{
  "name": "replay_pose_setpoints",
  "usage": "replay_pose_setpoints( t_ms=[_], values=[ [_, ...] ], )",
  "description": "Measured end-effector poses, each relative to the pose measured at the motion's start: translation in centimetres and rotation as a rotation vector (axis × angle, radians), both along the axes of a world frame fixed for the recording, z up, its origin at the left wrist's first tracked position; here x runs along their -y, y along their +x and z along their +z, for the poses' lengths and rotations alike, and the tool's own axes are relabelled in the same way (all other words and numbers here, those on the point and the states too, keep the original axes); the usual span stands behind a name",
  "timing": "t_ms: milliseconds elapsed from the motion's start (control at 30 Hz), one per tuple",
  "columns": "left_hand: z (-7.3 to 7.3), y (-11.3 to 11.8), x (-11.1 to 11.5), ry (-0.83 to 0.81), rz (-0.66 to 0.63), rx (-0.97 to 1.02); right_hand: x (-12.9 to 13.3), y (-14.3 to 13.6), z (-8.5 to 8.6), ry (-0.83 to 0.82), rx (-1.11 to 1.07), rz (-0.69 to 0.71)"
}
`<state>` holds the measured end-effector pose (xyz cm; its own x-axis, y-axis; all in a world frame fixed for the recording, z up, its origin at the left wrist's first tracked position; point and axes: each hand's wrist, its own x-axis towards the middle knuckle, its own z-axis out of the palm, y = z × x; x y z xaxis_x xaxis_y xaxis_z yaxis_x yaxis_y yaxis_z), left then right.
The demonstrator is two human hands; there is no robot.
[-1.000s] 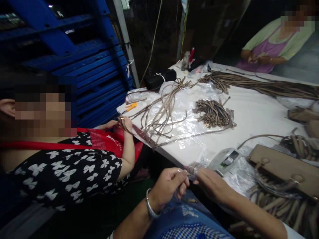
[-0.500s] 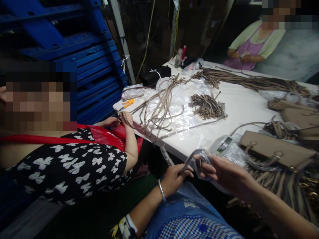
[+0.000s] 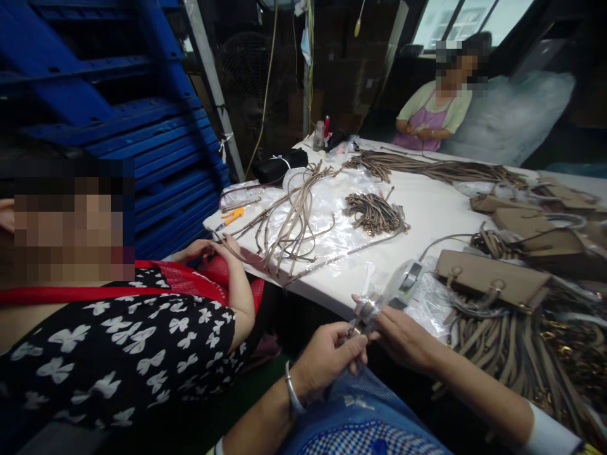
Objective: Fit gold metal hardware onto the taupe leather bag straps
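Observation:
A grey-brown strap (image 3: 366,311), curled into a loop and covered in shiny clear plastic, is between my two hands above the table's front edge. My left hand (image 3: 332,354) is closed, thumb and fingers pinching the strap's lower end. My right hand (image 3: 403,335) has its fingers round the upper part of the loop; its fingertips are partly hidden by plastic. Just beyond my right hand lies a pale rounded object (image 3: 406,278) with a grey panel, its kind unclear. A taupe handbag (image 3: 490,278) with plastic-wrapped handles lies to the right.
On the white table (image 3: 422,208) are loose thin straps (image 3: 303,215), a strap bundle (image 3: 374,213), orange-handled pliers (image 3: 233,216) and long straps (image 3: 436,167). More straps (image 3: 502,341) hang at right. A co-worker (image 3: 142,341) sits close on my left; another person (image 3: 427,120) is across the table.
My hands have come closer together, and the strap between them has gone from an open curve to a tighter loop. The view has shifted, showing more of the far side.

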<state>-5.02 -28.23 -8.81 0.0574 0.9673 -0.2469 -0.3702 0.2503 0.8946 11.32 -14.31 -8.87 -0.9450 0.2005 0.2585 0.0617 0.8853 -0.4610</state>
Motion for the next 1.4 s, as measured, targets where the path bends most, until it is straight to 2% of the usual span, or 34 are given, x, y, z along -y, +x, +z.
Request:
replay_pose_setpoints(
  t_ms=[100,233,300,333,400,467,533,600,667,733,833,933,1033,1133,1267,1400],
  values=[
    [0.9,-1.3,0.1,-0.08,-0.107,0.045,0.2,0.3,-0.2,0.049,0.057,0.061],
    [1.3,-3.1,0.0,-0.237,-0.271,0.122,0.1,0.2,-0.2,0.085,0.162,0.083],
    [1.5,-3.8,-0.2,-0.262,-0.356,0.029,0.0,0.3,-0.2,0.154,0.243,0.05],
    [1.6,-4.1,-0.4,-0.231,-0.369,-0.105,0.0,0.4,-0.2,0.175,0.291,0.028],
    [1.8,-4.8,-0.7,-0.073,-0.311,-0.529,0.1,0.7,0.0,0.141,0.383,-0.022],
    [2.0,-5.6,-1.1,0.176,-0.243,-1.0,0.4,1.2,0.4,-0.014,0.447,-0.093],
    [2.0,-6.6,-1.6,0.462,-0.299,-1.309,0.7,1.7,1.0,-0.304,0.488,-0.138],
    [1.5,-7.7,-2.1,0.719,-0.41,-1.404,1.1,2.1,1.7,-0.712,0.514,-0.125],
    [0.5,-8.5,-2.6,0.869,-0.401,-1.369,1.5,2.4,2.6,-1.101,0.497,-0.06],
    [-0.8,-8.5,-3.2,0.877,-0.268,-1.278,2.0,2.6,3.4,-1.338,0.417,-0.029],
    [-2.6,-6.4,-4.2,0.739,-0.045,-0.988,2.5,2.7,3.9,-1.504,0.177,-0.079],
    [-3.0,-2.3,-5.0,0.503,0.106,-0.591,2.3,2.3,3.6,-1.606,-0.15,-0.192],
    [-2.1,1.5,-5.5,0.286,0.153,-0.281,1.6,1.6,3.3,-1.582,-0.435,-0.336],
    [-0.8,3.7,-5.6,0.155,0.12,-0.091,0.8,0.9,3.1,-1.483,-0.617,-0.453],
    [0.4,4.6,-5.7,0.029,0.082,0.094,0.5,0.5,2.2,-1.274,-0.672,-0.485],
    [1.7,4.1,-6.1,-0.107,-0.004,0.249,0.6,1.0,0.8,-1.033,-0.554,-0.55]
  ],
)
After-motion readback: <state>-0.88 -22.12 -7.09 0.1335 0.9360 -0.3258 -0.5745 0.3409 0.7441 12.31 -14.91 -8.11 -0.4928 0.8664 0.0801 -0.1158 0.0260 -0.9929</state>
